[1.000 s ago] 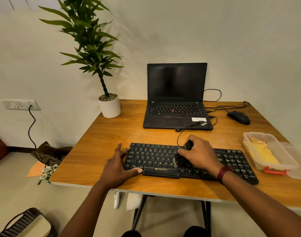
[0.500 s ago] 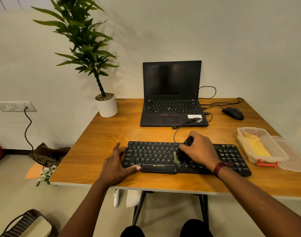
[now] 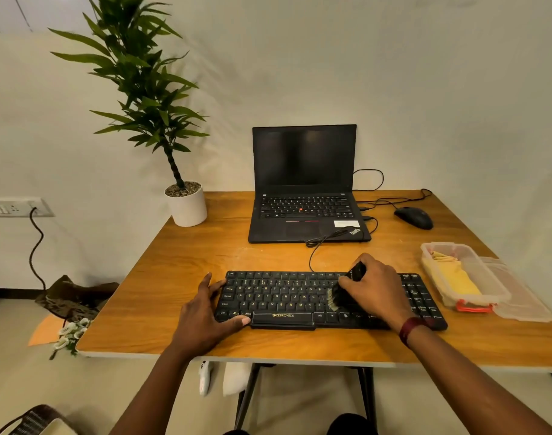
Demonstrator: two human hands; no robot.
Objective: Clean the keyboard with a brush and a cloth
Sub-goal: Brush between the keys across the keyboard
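One flat black keyboard (image 3: 281, 293), right hand (image 3: 375, 287) fingers clamped round bristly brush (image 3: 337, 297), left hand (image 3: 202, 315) fingers apart

worktop (image 3: 180, 277) is smooth wood-grain with a slight sheen, keyboard (image 3: 278, 296) matt black plastic, clear plastic tub (image 3: 488, 277) holding a yellow cloth (image 3: 453, 274)

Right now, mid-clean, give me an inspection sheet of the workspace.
Surface: wooden table, faint pale scuffs.
Job's things: keyboard near front edge; brush bristles on its keys; yellow cloth in open clear box, right.
Clutter: laptop, mouse, potted plant at back; lid beside box.
Hands: left hand rests on keyboard's left end; right hand grips brush.
Cables: keyboard cable loops onto laptop; mouse cable behind it.
Surroundings: wall socket with plugged lead, left; fabric heap on floor.
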